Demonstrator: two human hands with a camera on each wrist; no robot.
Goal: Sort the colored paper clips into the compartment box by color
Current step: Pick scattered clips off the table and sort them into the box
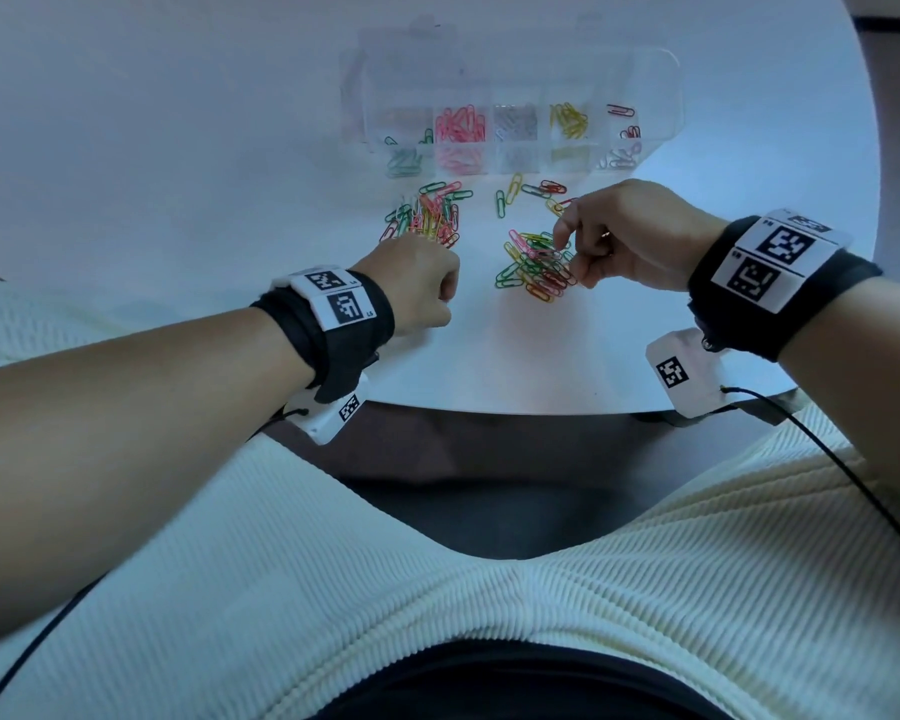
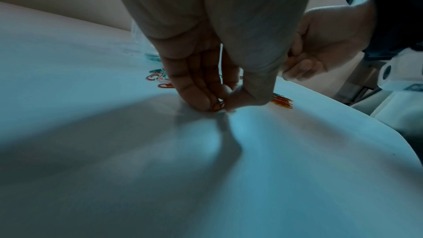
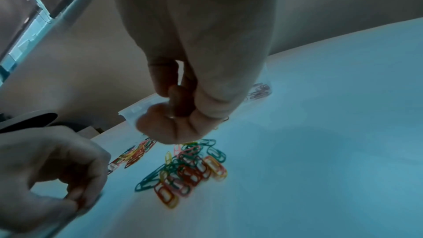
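A clear compartment box (image 1: 510, 122) lies on the white table (image 1: 178, 148) in the upper middle of the head view, its long axis running left to right across the frame. Along its row, from left to right, sit green clips (image 1: 404, 161), pink clips (image 1: 461, 128), silver clips (image 1: 515, 122), yellow clips (image 1: 568, 119) and a few red clips (image 1: 622, 112).

Below the box lie two loose heaps of mixed clips. The left heap (image 1: 427, 215) sits just above the left hand (image 1: 417, 288), its clips mostly pointing up and down the frame. The right heap (image 1: 536, 265) lies at centre, just left of the right hand (image 1: 619, 236), its clips pointing every which way. A few strays (image 1: 533, 192) lie scattered between the right heap and the box.

The left hand is down at the table, fingers curled; in the left wrist view its fingertips (image 2: 206, 100) pinch a small red-orange clip (image 2: 218, 106) against the surface. The right hand hovers over the right heap with fingers curled in toward the thumb; whether it has a clip pinched there I cannot tell from any view.
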